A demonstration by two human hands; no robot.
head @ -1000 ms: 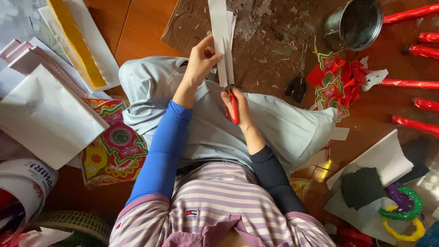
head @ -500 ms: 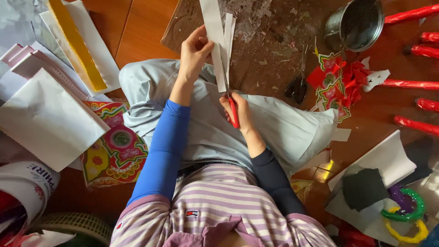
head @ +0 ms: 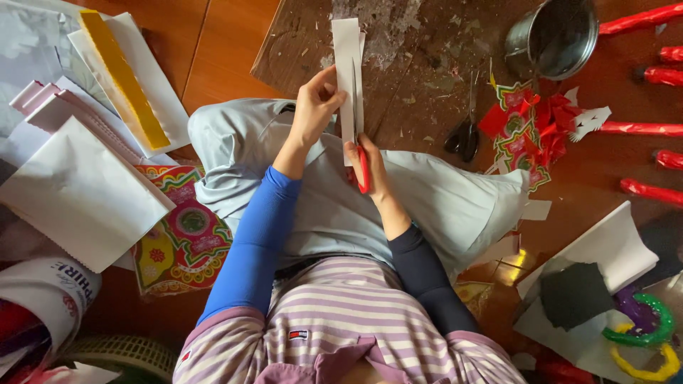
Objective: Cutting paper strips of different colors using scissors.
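My left hand pinches the left edge of a long white paper strip that stands upright over my lap. In my right hand are red-handled scissors, blades pointing up the middle of the strip, partway into the paper. Both hands are above my crossed legs in light grey trousers, in front of a worn brown board.
Black scissors lie on the board beside red patterned paper. A metal pot stands at the top right, with red wrapped sticks beside it. White sheets and a yellow strip lie left; coloured rings lower right.
The paper strip has straightened up and shifted slightly, and the scissor blades have advanced further up it. My left hand has moved its grip down along the strip's edge.
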